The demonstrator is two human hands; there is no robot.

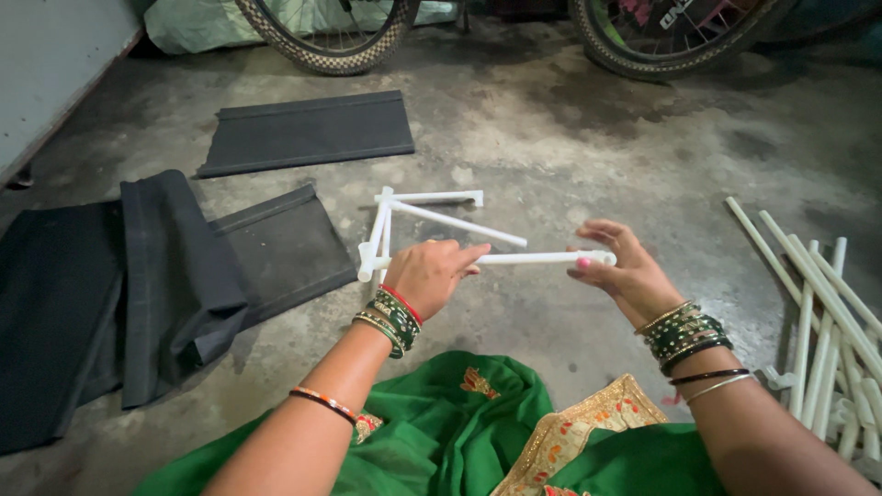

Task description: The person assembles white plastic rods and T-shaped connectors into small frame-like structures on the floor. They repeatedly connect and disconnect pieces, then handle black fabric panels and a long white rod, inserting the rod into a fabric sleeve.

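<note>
Both hands grip one white tube (528, 259) held level above the concrete floor (570, 147): the left hand (430, 273) is curled round it near its jointed end, the right hand (617, 266) pinches its free end. That tube belongs to a white tube frame (404, 220) reaching away from her. Right of the frame lies a heap of loose white tubes (827, 312); left of it, black fabric panels (184, 266). Beyond the frame stand bicycle wheels (322, 37).

Stacked green-and-gold bangles ring the left hand (430, 274) and right hand (623, 266); below them spreads a green garment with gold embroidered border (478, 432).
</note>
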